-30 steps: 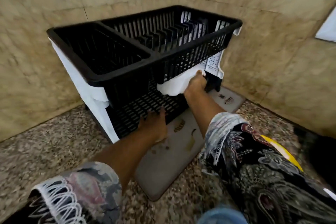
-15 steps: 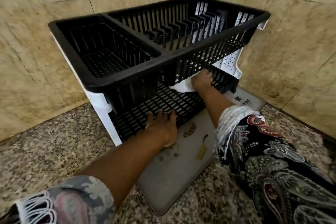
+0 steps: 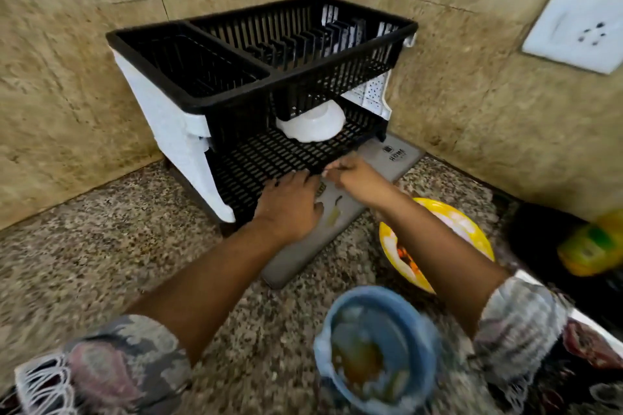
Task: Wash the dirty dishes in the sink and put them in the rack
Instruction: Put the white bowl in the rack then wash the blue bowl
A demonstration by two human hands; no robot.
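The grey mat (image 3: pixel 340 229) under the rack reads "HOME".

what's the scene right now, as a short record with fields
rack: black two-level dish rack in the tiled corner, on a grey mat
in rack: white bowl, upside down on the lower shelf; top level looks empty
left hand: resting at the lower shelf's front edge, holding nothing
right hand: beside it, holding nothing
still dirty: yellow plate and blue bowl on the counter
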